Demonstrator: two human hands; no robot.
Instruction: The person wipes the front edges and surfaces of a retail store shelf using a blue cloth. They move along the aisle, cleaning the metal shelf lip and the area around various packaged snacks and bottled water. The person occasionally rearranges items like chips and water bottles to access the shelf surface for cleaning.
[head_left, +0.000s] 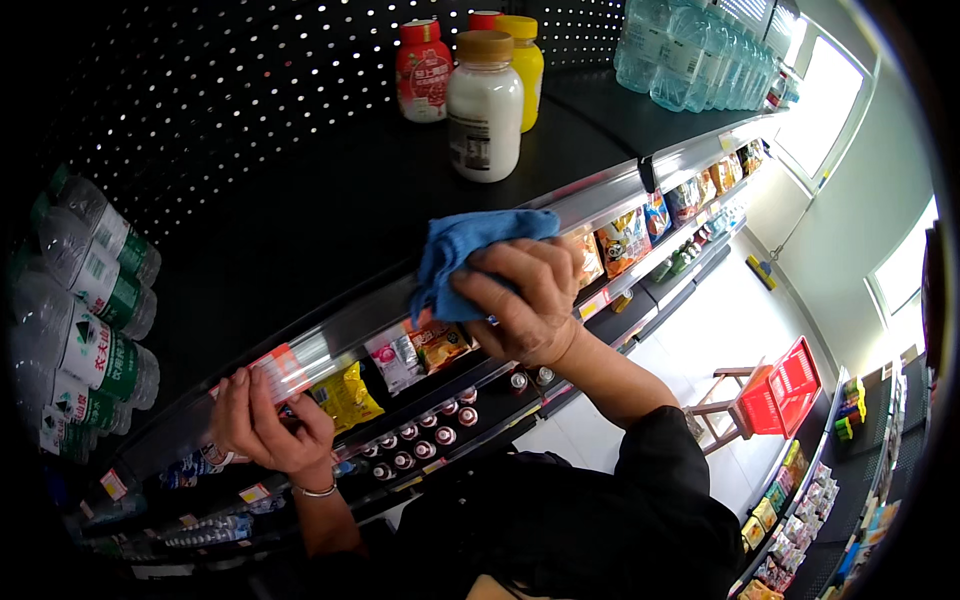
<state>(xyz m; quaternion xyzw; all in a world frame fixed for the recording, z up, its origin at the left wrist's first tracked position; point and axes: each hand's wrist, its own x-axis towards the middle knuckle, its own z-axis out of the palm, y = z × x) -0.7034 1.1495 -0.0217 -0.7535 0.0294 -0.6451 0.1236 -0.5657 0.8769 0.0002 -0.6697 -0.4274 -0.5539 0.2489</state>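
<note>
A folded blue cloth (480, 247) is gripped in my right hand (529, 296), pressed against the clear front rail of a black metal shelf. My left hand (274, 427), with a bangle at its wrist, is at the same rail (330, 345) farther left, its fingers at a red and white price label (279, 369). Whether those fingers pinch the label or only rest on it is not plain. On the shelf (300, 225) behind the cloth stand a white bottle with a gold cap (486, 112), a red bottle (424, 75) and a yellow bottle (532, 71), all upright.
Water bottles (97, 322) stand at the shelf's left end, and more bottles (690, 60) at its far right. Lower shelves hold snack bags (349, 397) and dark-capped drinks (424, 448). A red basket (780, 397) rests on a wooden stool (731, 412) in the aisle; a mop (761, 271) leans by the wall.
</note>
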